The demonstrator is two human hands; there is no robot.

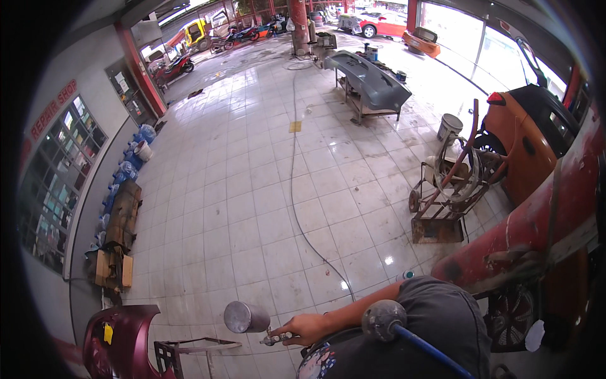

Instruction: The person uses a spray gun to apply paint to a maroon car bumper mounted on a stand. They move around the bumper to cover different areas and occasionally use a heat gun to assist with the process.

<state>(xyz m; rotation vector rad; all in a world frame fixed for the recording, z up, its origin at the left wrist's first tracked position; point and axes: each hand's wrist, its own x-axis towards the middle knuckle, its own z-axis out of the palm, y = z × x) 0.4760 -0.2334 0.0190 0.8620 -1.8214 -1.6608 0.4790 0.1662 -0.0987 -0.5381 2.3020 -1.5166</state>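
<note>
Right hand (pixel 308 327): fingers closed around a metal tool that looks like a spray gun (pixel 276 340); finger pressure on any trigger cannot be made out. Left hand: out of view, state unknown.

Spray gun: held out from the body, low in the view, left of the dark shirt (pixel 429 328). Its grey cup (pixel 245 317) sits just beyond the fingers, tilted, round end toward the camera. Contents not visible.

Handling (judged): gun body rigid, probably metal, moderately heavy. The cup is bulky beside it, so the load likely pulls to the cup side, more so if filled. Smooth cup wall may turn slippery when wet; nozzle end probably the delicate part. Best hold: 1 hand around the grip, wrist firm, a 2nd hand steadying the cup from below if needed.

Near: hose (pixel 294 189) runs across the tiled floor and passes out of sight behind the forearm; connection to the gun cannot be confirmed. Blue rod (pixel 435 354) with a grey knob crosses the shirt. Left: maroon panel (pixel 123 338) beside a metal frame (pixel 165 357).

Farther: hand truck (pixel 435 231) at right, grey bumper (pixel 363 79) on a stand, orange car (pixel 521 142).
</note>
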